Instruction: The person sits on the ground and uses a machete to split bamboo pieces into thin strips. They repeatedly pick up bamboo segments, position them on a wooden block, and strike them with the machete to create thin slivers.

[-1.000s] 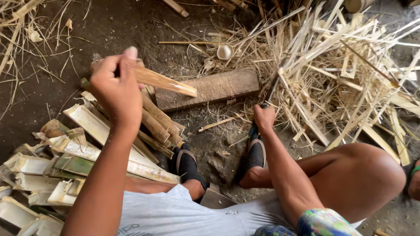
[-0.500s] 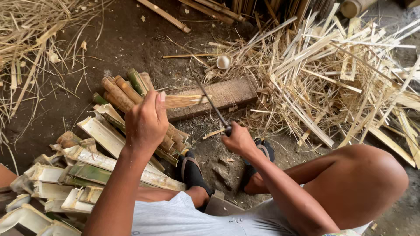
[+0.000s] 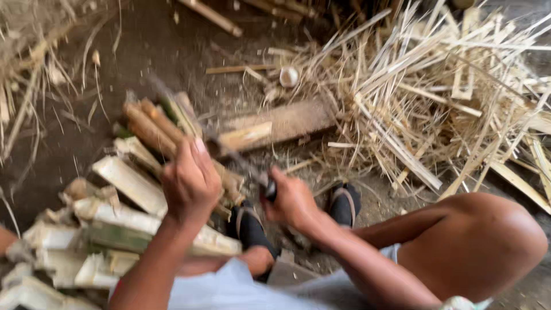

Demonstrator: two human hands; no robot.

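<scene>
The left hand (image 3: 190, 182) grips a bamboo piece (image 3: 244, 136) standing on the wooden block (image 3: 287, 121); the right hand (image 3: 291, 201) clutches a knife (image 3: 238, 161) against it. Splitting, I judge; next needs a steady downward push.

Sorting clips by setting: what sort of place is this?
Probably an informal bamboo-splitting workspace on bare ground: a heap of pale split strips, stacked cut bamboo pieces, and a wooden chopping block on the dirt floor.

Left hand (image 3: 190, 182) raised, fingers curled in a grip; right hand (image 3: 291, 200) fisted, both forearms outstretched.
</scene>
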